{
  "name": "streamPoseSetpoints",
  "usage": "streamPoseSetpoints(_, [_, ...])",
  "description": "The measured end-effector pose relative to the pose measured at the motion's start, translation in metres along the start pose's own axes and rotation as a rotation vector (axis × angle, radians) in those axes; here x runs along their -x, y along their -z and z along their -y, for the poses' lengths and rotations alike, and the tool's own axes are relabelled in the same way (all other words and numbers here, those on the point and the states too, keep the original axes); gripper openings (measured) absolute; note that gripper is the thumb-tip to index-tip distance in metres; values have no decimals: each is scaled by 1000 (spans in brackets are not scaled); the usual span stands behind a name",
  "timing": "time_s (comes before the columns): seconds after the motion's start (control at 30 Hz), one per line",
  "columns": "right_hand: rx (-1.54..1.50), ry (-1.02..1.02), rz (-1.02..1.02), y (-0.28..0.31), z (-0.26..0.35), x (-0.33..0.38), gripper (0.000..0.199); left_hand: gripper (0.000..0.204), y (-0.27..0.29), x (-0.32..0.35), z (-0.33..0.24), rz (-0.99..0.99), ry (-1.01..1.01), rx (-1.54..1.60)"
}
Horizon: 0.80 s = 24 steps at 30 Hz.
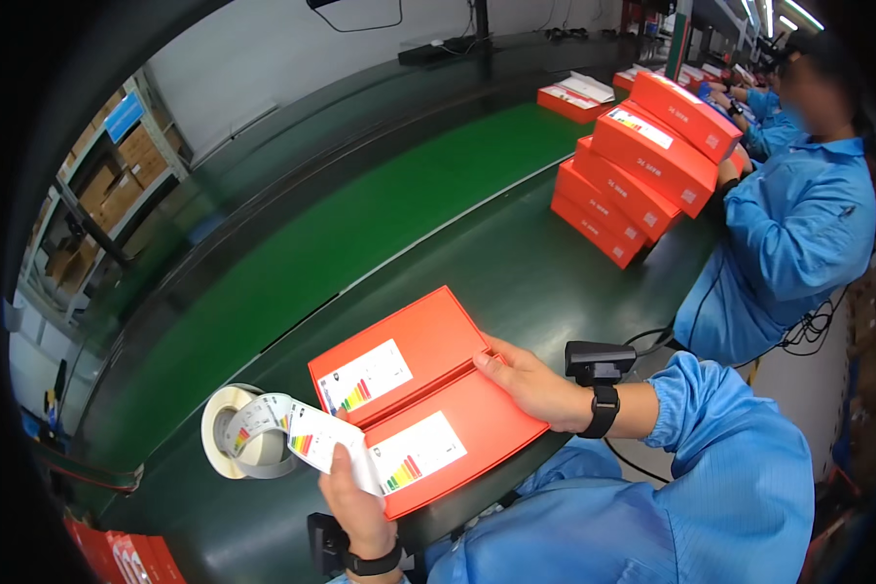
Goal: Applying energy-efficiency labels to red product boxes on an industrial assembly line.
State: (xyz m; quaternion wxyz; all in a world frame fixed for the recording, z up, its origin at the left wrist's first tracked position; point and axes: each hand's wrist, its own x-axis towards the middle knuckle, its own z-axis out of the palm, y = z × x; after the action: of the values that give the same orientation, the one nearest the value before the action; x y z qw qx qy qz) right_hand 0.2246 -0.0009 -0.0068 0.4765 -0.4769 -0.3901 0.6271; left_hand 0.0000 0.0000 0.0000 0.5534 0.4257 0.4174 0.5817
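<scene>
Two flat red boxes, the far box (419,333) and the near box (487,417), sit side by side at the desk's (501,248) near edge, each bearing a white label with coloured bars; whether they rest fully on the surface is unclear. At three o'clock the right hand (535,386) grasps the near box's end, thumb on top by the seam, the other fingers mostly hidden. At eight o'clock the left hand (356,506) pinches a label strip (313,438) over the near box's left end; the strip runs to a label roll (226,465) on the desk at nine o'clock. Farther out, a leaning stack of red boxes (618,185) stands at one o'clock, with a co-worker (798,214) in blue beyond at two. A green belt (360,224) crosses at eleven; a shelf (117,180) stands at ten.
</scene>
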Motion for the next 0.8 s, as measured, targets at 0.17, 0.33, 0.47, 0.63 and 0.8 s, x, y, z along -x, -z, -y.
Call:
streamPoseSetpoints(0.17, [-177, 139, -193, 20, 16, 28, 40, 59, -30, -4, -24, 221, -3, 71])
streamPoseSetpoints(0.33, [-266, 253, -474, 61, 8, 38, 35, 62, -31, -11, -39, 244, -115, 129])
streamPoseSetpoints(0.47, [-356, 453, -801, 116, -35, 8, 35, 59, 15, -14, -43, 127, -118, 195])
streamPoseSetpoints(0.63, [-328, 603, -1083, 131, -61, -30, 56, 61, 37, 1, -43, 110, -94, 55])
streamPoseSetpoints(0.8, [337, 621, -1337, 96, -34, -3, 66, 58, 47, 11, -38, 29, -72, 95])
